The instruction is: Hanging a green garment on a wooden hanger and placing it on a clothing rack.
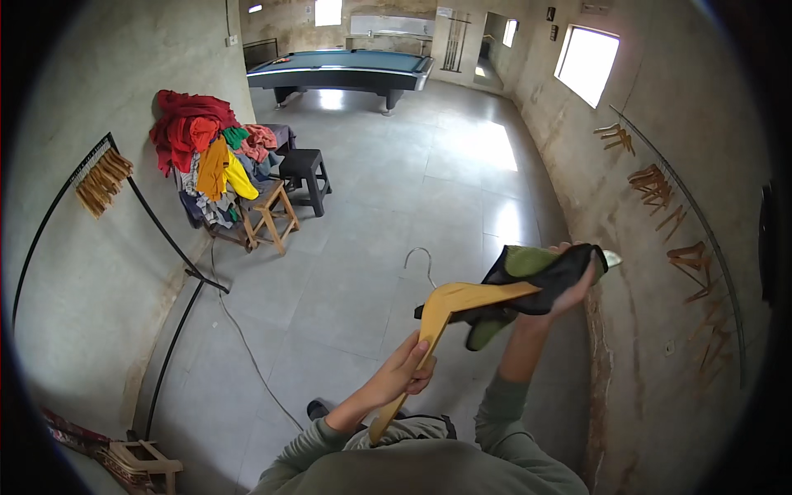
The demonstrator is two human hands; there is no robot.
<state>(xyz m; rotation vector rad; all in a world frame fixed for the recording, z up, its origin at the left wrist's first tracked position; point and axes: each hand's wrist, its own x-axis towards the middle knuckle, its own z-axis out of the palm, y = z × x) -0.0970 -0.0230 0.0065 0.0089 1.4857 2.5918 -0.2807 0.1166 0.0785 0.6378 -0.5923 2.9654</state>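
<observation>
A wooden clothes hanger [461,298] with a metal hook is tilted in front of my body. My left hand [399,374] grips its lower arm. The hanger's other arm runs into a black and olive-green garment [532,281], bunched up so that its kind is hard to tell. My right hand [575,291] holds this garment near the hanger's far end, fingers partly hidden behind the cloth. A small pale tip [612,258] sticks out beyond the cloth there; what it is I cannot tell.
At left, a black clothes rack [162,230] carries several wooden hangers [104,179]. A heap of clothes [197,133] lies beside a wooden stool [272,210] and a black stool [303,170]. More hangers [649,185] hang from a rail [696,207] at right. A cable [250,352] crosses the floor; a pool table [352,62] stands behind.
</observation>
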